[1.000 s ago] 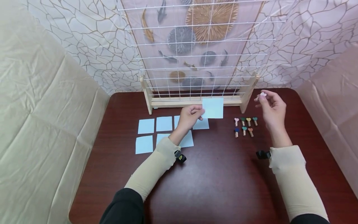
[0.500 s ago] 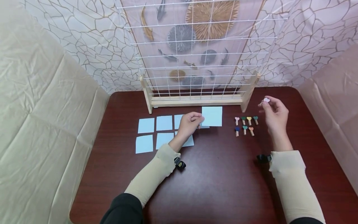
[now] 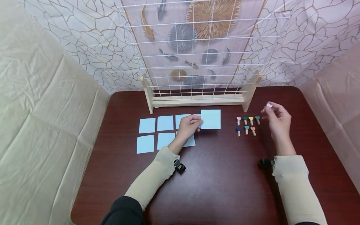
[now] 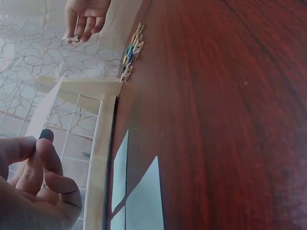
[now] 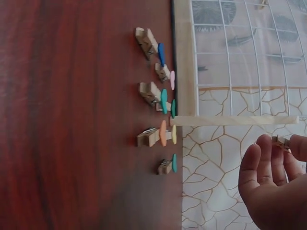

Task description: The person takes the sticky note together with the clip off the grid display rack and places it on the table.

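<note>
In the head view my left hand [image 3: 187, 127] pinches a light blue square paper [image 3: 211, 119] by its left edge, raised over the table. The left wrist view shows this paper [image 4: 45, 110] edge-on between thumb and fingers. My right hand [image 3: 279, 125] pinches a small clothespin [image 3: 269, 105] with a pale pink or white heart, above the table's right side. In the right wrist view only the clothespin's wooden end [image 5: 281, 141] shows at the fingertips. Several more blue papers [image 3: 147, 126] lie in two rows by my left hand, some partly hidden by it. Several heart-topped clothespins [image 3: 251, 121] lie left of my right hand.
A white wire grid [image 3: 194, 56] stands upright in a wooden base [image 3: 197, 102] at the back of the dark red table [image 3: 219, 175]. Behind it hangs a patterned cloth [image 3: 92, 40]. Pale cloth panels [image 3: 42, 109] flank both sides.
My left hand has lowered the paper and brought it slightly left. My right hand, still pinching the clothespin, has moved down and a little right.
</note>
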{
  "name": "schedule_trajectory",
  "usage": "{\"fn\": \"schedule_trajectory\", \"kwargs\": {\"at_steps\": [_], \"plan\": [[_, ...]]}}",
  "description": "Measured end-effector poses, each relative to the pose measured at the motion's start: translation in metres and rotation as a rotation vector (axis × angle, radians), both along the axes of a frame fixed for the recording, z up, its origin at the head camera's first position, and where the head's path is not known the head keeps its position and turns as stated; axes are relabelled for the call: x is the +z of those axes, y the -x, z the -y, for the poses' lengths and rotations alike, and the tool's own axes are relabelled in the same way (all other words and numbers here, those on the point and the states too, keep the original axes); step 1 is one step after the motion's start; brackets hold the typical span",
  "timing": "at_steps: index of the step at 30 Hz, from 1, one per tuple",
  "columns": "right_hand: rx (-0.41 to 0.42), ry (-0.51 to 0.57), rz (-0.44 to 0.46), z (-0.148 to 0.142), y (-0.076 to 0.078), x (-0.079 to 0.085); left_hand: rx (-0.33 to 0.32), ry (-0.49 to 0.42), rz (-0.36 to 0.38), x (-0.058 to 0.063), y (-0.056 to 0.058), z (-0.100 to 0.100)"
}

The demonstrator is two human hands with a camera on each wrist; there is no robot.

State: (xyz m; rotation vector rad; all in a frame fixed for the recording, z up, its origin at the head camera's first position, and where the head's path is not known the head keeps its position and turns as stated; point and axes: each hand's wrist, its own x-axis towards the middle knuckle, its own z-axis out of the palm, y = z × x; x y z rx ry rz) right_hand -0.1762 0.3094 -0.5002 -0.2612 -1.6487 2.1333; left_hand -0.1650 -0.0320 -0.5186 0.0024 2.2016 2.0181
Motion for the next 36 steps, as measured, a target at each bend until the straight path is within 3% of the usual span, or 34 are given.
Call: {"fn": "schedule_trajectory", "kwargs": {"at_steps": [8, 20, 28, 36], "plan": [[0.019, 0.029, 0.078, -0.005, -0.006, -0.009, -0.017, 0.026, 0.013, -0.001, -0.006, 0.006], [0.102, -0.076, 0.155, -0.012, -0.014, -0.019, -0.013, 0.076, 0.005, -0.003, -0.014, 0.011], [0.149, -0.104, 0.191, -0.013, -0.02, -0.018, -0.022, 0.044, 0.019, -0.008, -0.021, 0.016], [0.23, -0.25, 0.247, -0.015, -0.027, -0.019, -0.028, 0.021, 0.039, -0.013, -0.028, 0.016]]}}
